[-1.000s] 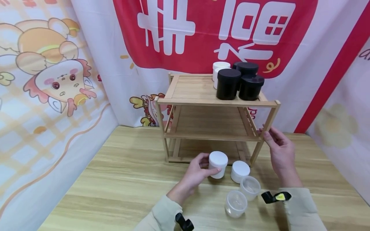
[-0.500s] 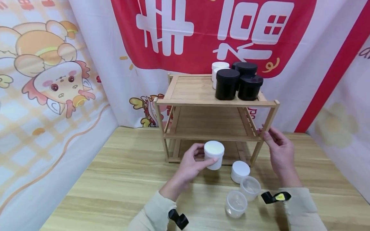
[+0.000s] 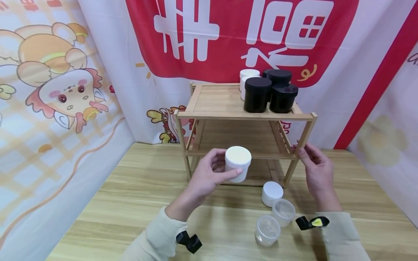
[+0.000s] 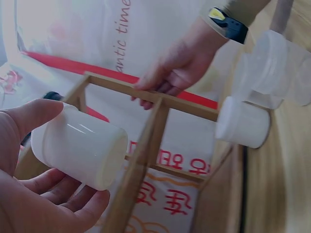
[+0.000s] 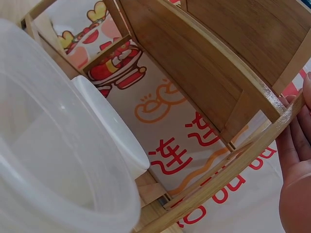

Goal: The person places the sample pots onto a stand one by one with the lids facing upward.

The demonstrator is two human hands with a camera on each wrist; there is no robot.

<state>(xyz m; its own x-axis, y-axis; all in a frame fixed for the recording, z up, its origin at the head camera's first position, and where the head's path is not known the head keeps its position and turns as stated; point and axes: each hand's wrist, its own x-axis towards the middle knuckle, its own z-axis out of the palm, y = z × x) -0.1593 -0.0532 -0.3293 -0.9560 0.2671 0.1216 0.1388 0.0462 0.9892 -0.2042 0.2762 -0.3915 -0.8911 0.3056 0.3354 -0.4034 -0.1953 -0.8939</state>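
Observation:
A lidded white jar (image 3: 238,164) is held upright in the air by my left hand (image 3: 209,173), thumb on its near side and fingers behind. It hangs in front of the wooden shelf rack's (image 3: 241,116) middle level; in the left wrist view the jar (image 4: 77,145) lies between thumb and curled fingers. My right hand (image 3: 317,167) grips the rack's front right post at middle-shelf height, seen also in the right wrist view as a hand (image 5: 295,155) by the wooden rail. A shorter white jar (image 3: 272,194) stands on the table at the rack's right front foot.
Two clear plastic jars (image 3: 267,230) (image 3: 283,212) stand on the table between my forearms. Several black jars (image 3: 257,95) and two white jars (image 3: 249,77) stand at the right of the top shelf. Printed cloth (image 3: 107,72) hangs behind and at the sides.
My left hand has lifted the white jar off the table and carried it up and slightly left. My right hand stays on the rack post.

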